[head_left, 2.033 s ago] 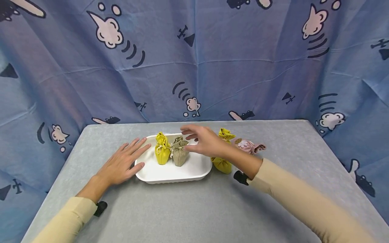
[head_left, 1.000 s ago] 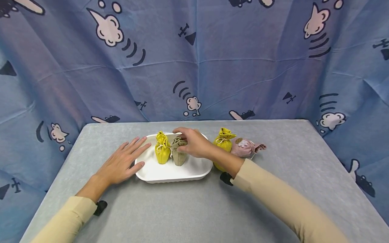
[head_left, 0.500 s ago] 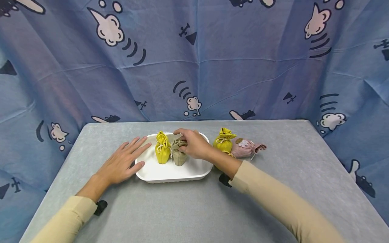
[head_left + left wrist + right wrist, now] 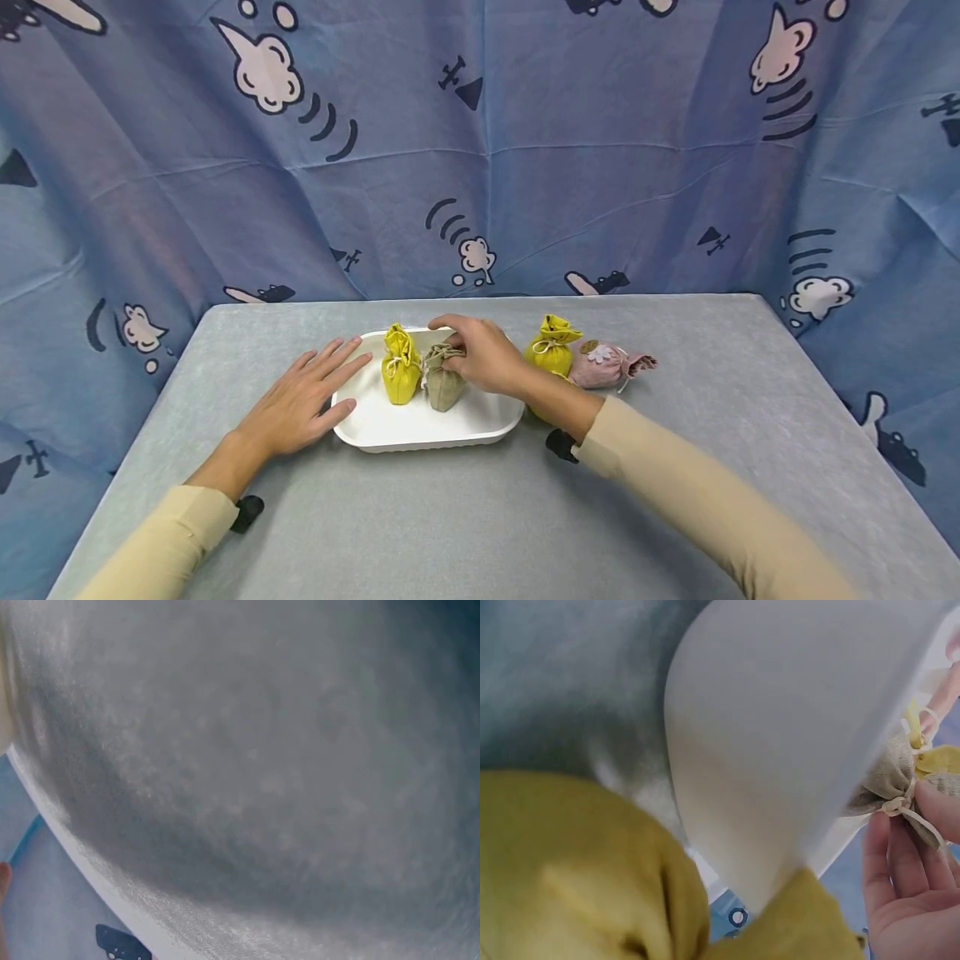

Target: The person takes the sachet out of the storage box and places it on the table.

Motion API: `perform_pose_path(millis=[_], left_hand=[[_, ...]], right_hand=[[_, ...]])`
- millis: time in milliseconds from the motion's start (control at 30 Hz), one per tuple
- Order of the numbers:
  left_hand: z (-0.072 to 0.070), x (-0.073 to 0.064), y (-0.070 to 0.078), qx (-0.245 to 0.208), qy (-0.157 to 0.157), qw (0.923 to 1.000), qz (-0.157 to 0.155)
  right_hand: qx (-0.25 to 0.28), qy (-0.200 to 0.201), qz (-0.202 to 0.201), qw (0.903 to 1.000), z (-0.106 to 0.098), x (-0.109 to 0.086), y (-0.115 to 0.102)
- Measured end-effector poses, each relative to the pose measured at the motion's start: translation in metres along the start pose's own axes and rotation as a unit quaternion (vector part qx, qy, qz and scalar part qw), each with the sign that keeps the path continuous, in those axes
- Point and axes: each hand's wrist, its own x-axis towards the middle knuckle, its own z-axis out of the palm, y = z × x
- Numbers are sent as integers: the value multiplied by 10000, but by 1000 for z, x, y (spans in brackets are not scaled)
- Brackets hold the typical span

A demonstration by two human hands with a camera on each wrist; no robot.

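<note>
A small beige-grey drawstring pouch [image 4: 444, 390] stands in the white tray [image 4: 420, 435], beside a yellow drawstring pouch [image 4: 401, 377]. My right hand [image 4: 486, 354] pinches the gathered neck of the beige pouch between thumb and fingers. In the right wrist view, the right hand's fingertips [image 4: 879, 825] meet at the pale cord tied round that neck. With fingers straight and spread, my left hand [image 4: 298, 407] rests at the tray's left edge. The left wrist view has mostly grey table surface [image 4: 247, 750].
Right of the tray stands another yellow pouch [image 4: 551, 354]. A pink pouch [image 4: 602, 367] with a white flower lies on its side against it. Under my right forearm, a further yellow pouch is mostly hidden. A blue patterned curtain [image 4: 600, 192] hangs behind the table [image 4: 450, 525].
My right hand has moved left to the beige pouch and its fingers have come together on the neck. The pouch leans slightly now. The left hand has stayed put.
</note>
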Motion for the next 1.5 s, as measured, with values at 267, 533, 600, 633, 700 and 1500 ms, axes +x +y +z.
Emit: perform_pose_path(millis=[267,533,600,633,700,1500], left_hand=[[-1,0,2,-18,-10,10000,-21],[0,0,1,2,10,10000,25],[0,0,0,6,15,10000,32],[0,0,0,5,16,10000,35],[1,0,-1,2,19,10000,41],[0,0,-1,59,7,10000,54]], right_hand=[[271,-47,-19,9996,-15,-5,-6],[324,36,-342,9989,-33,-16,-14],[396,58,-476,9981,-39,-20,-16],[416,77,-541,9976,-42,-21,-16],[478,112,-681,9965,-49,-25,-16],[89,673,-1346,9886,-133,-61,-20]])
